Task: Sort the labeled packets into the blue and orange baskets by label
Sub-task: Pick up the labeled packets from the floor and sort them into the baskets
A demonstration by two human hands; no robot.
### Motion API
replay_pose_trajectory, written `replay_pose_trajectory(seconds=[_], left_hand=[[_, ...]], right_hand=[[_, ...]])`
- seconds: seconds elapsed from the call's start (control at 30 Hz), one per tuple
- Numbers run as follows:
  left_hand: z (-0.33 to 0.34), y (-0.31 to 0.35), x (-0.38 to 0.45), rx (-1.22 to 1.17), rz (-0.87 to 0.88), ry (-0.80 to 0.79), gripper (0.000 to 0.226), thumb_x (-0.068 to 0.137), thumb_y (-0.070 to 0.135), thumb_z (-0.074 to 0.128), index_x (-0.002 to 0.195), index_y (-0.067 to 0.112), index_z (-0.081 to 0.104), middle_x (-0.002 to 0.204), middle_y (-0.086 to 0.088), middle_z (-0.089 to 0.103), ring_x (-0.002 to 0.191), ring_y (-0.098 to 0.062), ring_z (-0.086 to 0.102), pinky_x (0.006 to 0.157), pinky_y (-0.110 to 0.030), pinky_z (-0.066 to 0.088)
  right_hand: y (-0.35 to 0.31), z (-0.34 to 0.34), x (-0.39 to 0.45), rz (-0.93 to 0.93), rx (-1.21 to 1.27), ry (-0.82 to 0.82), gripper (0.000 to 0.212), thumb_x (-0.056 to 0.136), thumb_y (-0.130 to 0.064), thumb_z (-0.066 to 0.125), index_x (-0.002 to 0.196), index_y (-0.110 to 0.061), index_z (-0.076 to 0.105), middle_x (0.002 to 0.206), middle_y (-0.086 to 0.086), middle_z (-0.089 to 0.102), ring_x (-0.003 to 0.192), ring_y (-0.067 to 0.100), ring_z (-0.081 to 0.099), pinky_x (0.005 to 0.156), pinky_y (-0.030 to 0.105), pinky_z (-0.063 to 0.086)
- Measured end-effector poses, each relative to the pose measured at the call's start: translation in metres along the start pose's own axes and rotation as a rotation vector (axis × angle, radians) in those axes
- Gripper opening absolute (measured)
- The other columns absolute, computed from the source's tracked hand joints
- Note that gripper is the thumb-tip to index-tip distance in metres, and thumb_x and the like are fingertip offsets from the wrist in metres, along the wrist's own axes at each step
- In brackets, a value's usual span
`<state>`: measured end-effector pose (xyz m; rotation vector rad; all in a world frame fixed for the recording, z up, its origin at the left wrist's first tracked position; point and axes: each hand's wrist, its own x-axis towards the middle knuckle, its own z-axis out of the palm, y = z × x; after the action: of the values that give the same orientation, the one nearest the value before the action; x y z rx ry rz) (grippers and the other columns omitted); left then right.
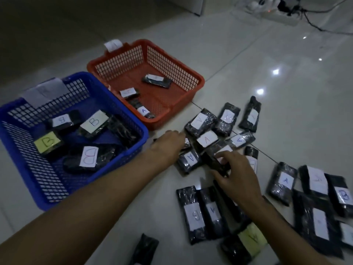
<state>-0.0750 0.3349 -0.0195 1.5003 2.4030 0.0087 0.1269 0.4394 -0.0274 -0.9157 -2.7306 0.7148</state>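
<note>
On the tiled floor (248, 64), right of the baskets: loose heap of black wrapped packets (205, 139), each with a paper label, most reading A, a few B; several labels too blurred to read.

Left hand (168, 144): laid over the near-left edge of the heap, fingers bent down onto a packet there; whether the grip is clenched on it cannot be told.

Right hand (236, 174): grip closed round a dark packet (212, 159) at the heap's middle, thumb under, fingertips on its white label.

Blue basket (23, 169), front left: holds about five packets; four labels read B, three white and one yellow packet label (46, 143). Paper tag (44, 92) on far rim, writing unreadable.

Orange basket (191, 87), behind and touching the blue: holds three packets; the nearest label (144, 111) reads A, the other two blurred. White tag (113, 44) on far corner.

Far right, top: white power strip (278, 16) with black cables on the floor.
</note>
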Motion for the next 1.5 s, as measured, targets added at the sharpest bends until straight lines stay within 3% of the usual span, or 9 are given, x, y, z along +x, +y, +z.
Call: replay_pose_trajectory(seconds=[0.2, 0.4, 0.53, 0.63, 0.73, 0.87, 1.17, 1.3, 1.5], left_hand=[[0.010, 0.002, 0.003, 0.042, -0.091, -0.058, 0.053, 0.083, -0.003, 0.059, 0.132, 0.007, 0.040, 0.129, -0.015, 0.036, 0.111, -0.034, 0.048, 0.084, -0.044, 0.044], [-0.009, -0.005, -0.006, -0.407, -0.195, 0.028, 0.039, 0.074, 0.018, 0.075, 0.107, 0.015, 0.053, 0.109, -0.006, 0.055, 0.094, -0.022, 0.057, 0.076, -0.035, 0.050], [-0.042, -0.009, -0.021, -0.784, -0.300, -0.012, 0.047, 0.070, 0.016, 0.084, 0.106, 0.023, 0.056, 0.096, 0.003, 0.065, 0.081, -0.011, 0.063, 0.064, -0.026, 0.053], [-0.061, -0.025, -0.032, -0.974, -0.369, -0.011, 0.051, 0.067, 0.013, 0.086, 0.110, 0.019, 0.058, 0.103, -0.004, 0.069, 0.093, -0.019, 0.067, 0.082, -0.038, 0.057], [-0.085, -0.055, -0.050, -1.010, -0.449, -0.010, 0.044, 0.070, 0.012, 0.084, 0.107, 0.019, 0.061, 0.096, -0.007, 0.072, 0.091, -0.023, 0.069, 0.087, -0.042, 0.056], [-0.107, -0.097, -0.087, -1.049, -0.519, 0.054, 0.038, 0.075, 0.011, 0.080, 0.108, 0.017, 0.062, 0.097, -0.012, 0.073, 0.088, -0.026, 0.071, 0.076, -0.038, 0.056], [-0.097, -0.163, -0.138, -1.288, -0.639, 0.208, 0.032, 0.080, 0.004, 0.073, 0.108, 0.012, 0.059, 0.098, -0.019, 0.072, 0.097, -0.037, 0.068, 0.088, -0.054, 0.054], [-0.085, -0.182, -0.141, -1.364, -0.715, 0.304, 0.028, 0.082, 0.005, 0.071, 0.105, 0.013, 0.056, 0.104, -0.018, 0.069, 0.099, -0.035, 0.066, 0.087, -0.051, 0.055], [-0.073, -0.178, -0.099, -1.426, -0.721, 0.347, 0.027, 0.082, 0.011, 0.073, 0.099, 0.019, 0.054, 0.105, -0.013, 0.068, 0.095, -0.031, 0.066, 0.082, -0.046, 0.057]], right_hand=[[-0.006, 0.010, 0.004, -0.107, -0.143, 0.098, 0.055, 0.071, -0.031, 0.084, 0.120, -0.024, 0.060, 0.117, 0.002, 0.050, 0.107, 0.022, 0.044, 0.081, 0.035, 0.043], [0.005, 0.005, 0.018, 0.213, -0.084, 0.015, 0.099, 0.067, -0.057, 0.080, 0.147, -0.025, 0.031, 0.142, 0.001, 0.043, 0.130, 0.026, 0.039, 0.102, 0.047, 0.039], [0.004, 0.004, 0.016, 0.120, 0.115, 0.097, 0.088, 0.065, -0.047, 0.081, 0.138, -0.021, 0.040, 0.129, -0.004, 0.054, 0.117, 0.019, 0.049, 0.092, 0.038, 0.047], [-0.011, -0.004, 0.025, 0.004, 0.176, 0.139, 0.083, 0.066, -0.042, 0.084, 0.135, -0.019, 0.044, 0.124, -0.006, 0.052, 0.115, 0.014, 0.047, 0.092, 0.029, 0.041], [-0.037, -0.017, 0.045, -0.111, 0.186, 0.166, 0.082, 0.066, -0.036, 0.086, 0.134, -0.019, 0.044, 0.123, -0.006, 0.052, 0.112, 0.012, 0.047, 0.088, 0.023, 0.038], [-0.085, -0.029, 0.075, -0.268, 0.186, 0.168, 0.077, 0.066, -0.036, 0.085, 0.130, -0.019, 0.048, 0.117, -0.002, 0.054, 0.105, 0.015, 0.050, 0.083, 0.030, 0.045], [-0.197, -0.009, 0.153, -0.591, 0.046, -0.024, 0.074, 0.069, -0.039, 0.081, 0.131, -0.025, 0.045, 0.117, -0.010, 0.051, 0.105, 0.009, 0.049, 0.084, 0.028, 0.047], [-0.223, 0.008, 0.181, -0.519, -0.156, -0.082, 0.083, 0.069, -0.036, 0.086, 0.135, -0.022, 0.038, 0.128, 0.000, 0.049, 0.115, 0.017, 0.046, 0.096, 0.036, 0.047], [-0.190, 0.030, 0.218, -0.186, -0.158, -0.037, 0.073, 0.071, -0.031, 0.087, 0.122, -0.011, 0.038, 0.122, 0.011, 0.051, 0.108, 0.026, 0.051, 0.080, 0.036, 0.047]])
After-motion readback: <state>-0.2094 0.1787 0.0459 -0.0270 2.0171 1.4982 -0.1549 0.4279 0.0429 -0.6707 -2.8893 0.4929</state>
